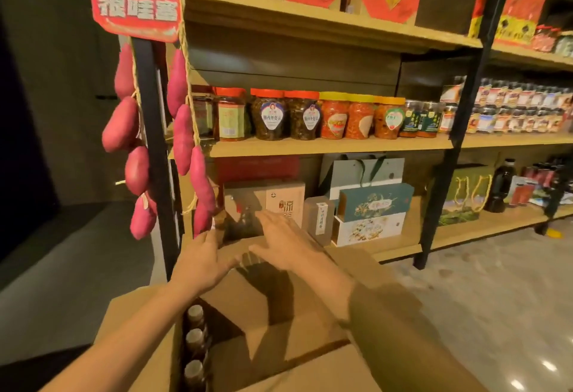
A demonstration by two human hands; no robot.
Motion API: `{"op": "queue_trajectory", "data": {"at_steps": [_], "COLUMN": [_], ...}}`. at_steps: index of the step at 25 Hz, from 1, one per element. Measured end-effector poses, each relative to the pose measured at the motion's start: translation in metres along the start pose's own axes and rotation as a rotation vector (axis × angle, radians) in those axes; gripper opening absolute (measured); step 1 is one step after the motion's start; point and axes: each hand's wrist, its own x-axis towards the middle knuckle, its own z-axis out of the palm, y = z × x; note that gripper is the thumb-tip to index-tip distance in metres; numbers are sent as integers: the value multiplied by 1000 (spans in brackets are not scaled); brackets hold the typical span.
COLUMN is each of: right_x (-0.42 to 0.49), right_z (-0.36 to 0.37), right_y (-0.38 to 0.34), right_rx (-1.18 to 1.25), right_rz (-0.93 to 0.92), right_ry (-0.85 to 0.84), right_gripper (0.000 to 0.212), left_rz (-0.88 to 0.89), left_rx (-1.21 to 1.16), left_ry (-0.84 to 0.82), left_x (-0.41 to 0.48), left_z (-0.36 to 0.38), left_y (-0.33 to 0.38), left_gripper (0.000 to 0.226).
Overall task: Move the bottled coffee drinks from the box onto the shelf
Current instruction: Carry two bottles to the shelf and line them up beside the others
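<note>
Here, both hands reach forward over the open box (266, 301), and neither holds anything. The left hand (201, 263) has its fingers straight, pointing at the lowest shelf (400, 249). The right hand (286, 241) is spread flat with fingers apart, a little farther forward. The bottled coffee drinks (194, 337) stand in a row down the box's left side, below the left forearm and nearer the person than either hand; only their pale caps show plainly. Just past the fingertips, on the shelf's left end, sit some dark bottles (243, 221), too blurred to tell whether they are the same drink. Behind those stands a tan carton (283, 197), with a clear plastic tub (319, 218) and a teal gift box (373, 202) to its right. A black post (155, 159) hung with strings of sweet potatoes (183, 134) crowds the shelf's left edge beside the left hand. Jars (302, 117) line the board above.
</note>
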Motion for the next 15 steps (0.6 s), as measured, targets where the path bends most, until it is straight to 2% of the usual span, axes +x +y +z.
{"op": "queue_trajectory", "data": {"at_steps": [8, 13, 15], "right_x": [55, 80, 82], "right_z": [43, 61, 67], "right_y": [20, 80, 106], "right_rx": [54, 69, 95], "right_rz": [-279, -514, -591], "right_ry": [-128, -179, -251], "right_gripper": [72, 72, 70], "left_rz": [-366, -587, -672], "left_rx": [123, 109, 89], "left_ry": [114, 255, 342], "left_x": [3, 6, 1], "left_z": [34, 94, 117], "left_y": [-9, 24, 45], "left_gripper": [79, 77, 71]}}
